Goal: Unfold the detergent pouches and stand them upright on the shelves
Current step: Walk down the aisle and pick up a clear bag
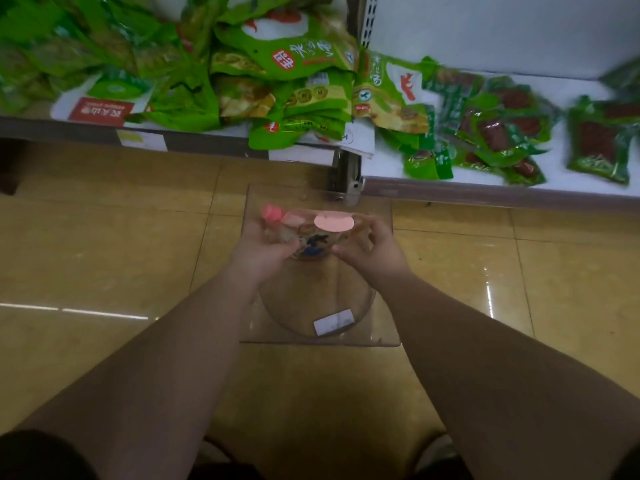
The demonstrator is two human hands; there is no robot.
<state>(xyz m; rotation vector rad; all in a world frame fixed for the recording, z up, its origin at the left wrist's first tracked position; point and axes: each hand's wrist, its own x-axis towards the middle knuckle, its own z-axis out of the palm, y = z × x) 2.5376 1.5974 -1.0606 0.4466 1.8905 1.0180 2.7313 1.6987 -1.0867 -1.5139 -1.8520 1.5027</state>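
head view, looking down: my two bare forearms reach forward over the tan tiled floor (104, 258). between my hands i hold a folded detergent pouch (313, 242), clear with blue print, a pink label along its top edge and a pink cap (272, 213) at its upper left corner. my left hand (259, 252) is curled round the pouch's left side just under the cap, thumb on the front. my right hand (372, 249) pinches the right side, fingers bent over the top corner. the pouch hangs above a clear plastic sheet (381, 327) lying flat on the floor, with a white sticker (334, 322) near its near edge. beyond that runs the low shelf (485, 192), split by a dark metal upright (346, 174). the left bay is heaped with green snack bags (287, 64) lying every which way, some over the edge. the right bay holds smaller green packets (498, 133) with dark red contents, lying flat, near one another.
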